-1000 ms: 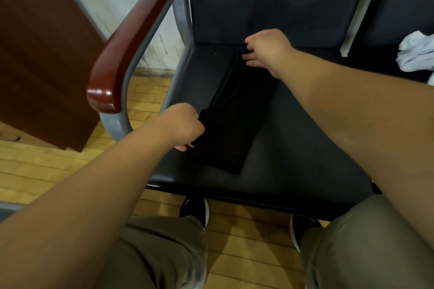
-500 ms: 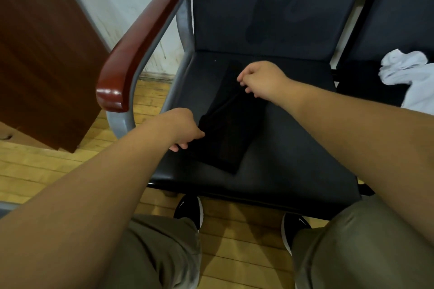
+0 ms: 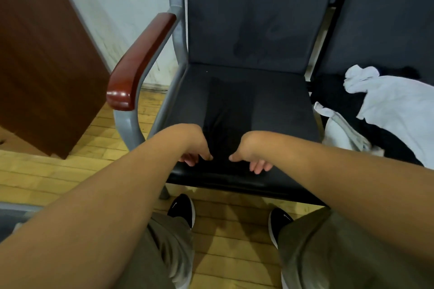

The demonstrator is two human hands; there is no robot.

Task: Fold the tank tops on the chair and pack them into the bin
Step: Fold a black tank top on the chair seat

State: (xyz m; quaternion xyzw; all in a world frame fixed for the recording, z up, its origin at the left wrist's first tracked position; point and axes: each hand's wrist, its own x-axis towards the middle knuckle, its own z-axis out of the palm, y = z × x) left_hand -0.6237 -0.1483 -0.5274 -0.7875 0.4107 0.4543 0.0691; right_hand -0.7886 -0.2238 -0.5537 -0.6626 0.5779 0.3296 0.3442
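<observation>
A black tank top (image 3: 225, 105), folded into a long narrow strip, lies down the middle of the dark chair seat (image 3: 284, 105). My left hand (image 3: 195, 148) and my right hand (image 3: 251, 151) are at its near end by the seat's front edge, wrists bent. The fingers of both hands curl around its two near corners. A white tank top (image 3: 394, 110) lies crumpled on the neighbouring seat to the right, with a pale grey one (image 3: 340, 131) beside it. No bin is clearly in view.
A red-brown wooden armrest (image 3: 143, 58) on a grey metal frame flanks the seat's left side. A brown wooden panel (image 3: 42, 54) stands at far left. My knees and black shoes (image 3: 182, 209) are on the wooden floor right in front of the chair.
My right hand came from the far end of the seat to the near edge, and my left hand shifted beside it. The black tank top now lies straight along the seat.
</observation>
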